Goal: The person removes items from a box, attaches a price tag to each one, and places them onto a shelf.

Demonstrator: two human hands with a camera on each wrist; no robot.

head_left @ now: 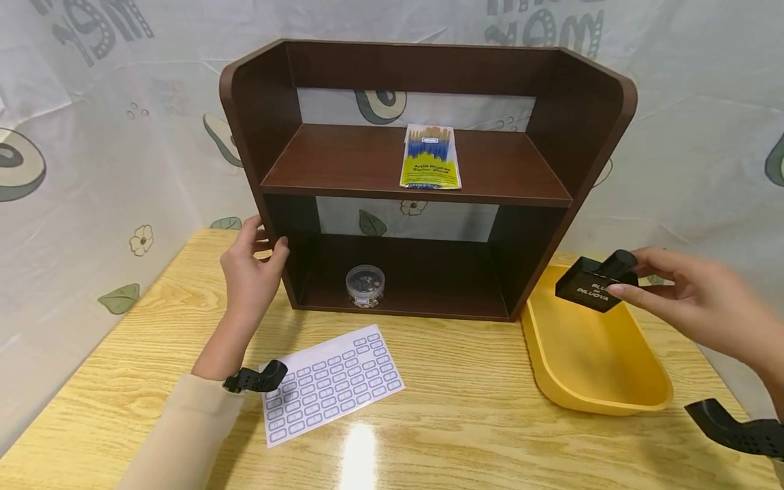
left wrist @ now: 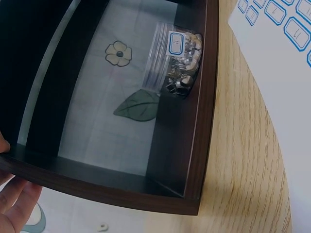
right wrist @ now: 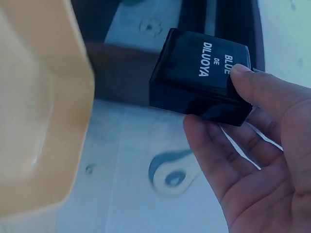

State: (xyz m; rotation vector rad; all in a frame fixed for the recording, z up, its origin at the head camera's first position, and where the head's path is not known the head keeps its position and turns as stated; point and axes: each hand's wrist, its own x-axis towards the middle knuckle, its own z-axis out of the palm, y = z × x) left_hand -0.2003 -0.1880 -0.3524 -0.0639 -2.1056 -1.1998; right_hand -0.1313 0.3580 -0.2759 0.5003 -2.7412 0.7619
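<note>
My right hand pinches a black perfume bottle with a dark round cap and white lettering, held above the yellow bin. In the right wrist view the thumb lies on the lettered face of the bottle, with fingers at its other side. At the left, my left hand grips the side panel of a dark brown two-tier shelf, thumb inside and fingers outside. On the lower tier sits a clear round jar of small metallic pieces, bearing a blue-framed label.
A pack of artist brushes lies on the upper tier. In front of the shelf, a sheet of blue-framed labels rests on the wooden table. A patterned cloth hangs behind and at both sides.
</note>
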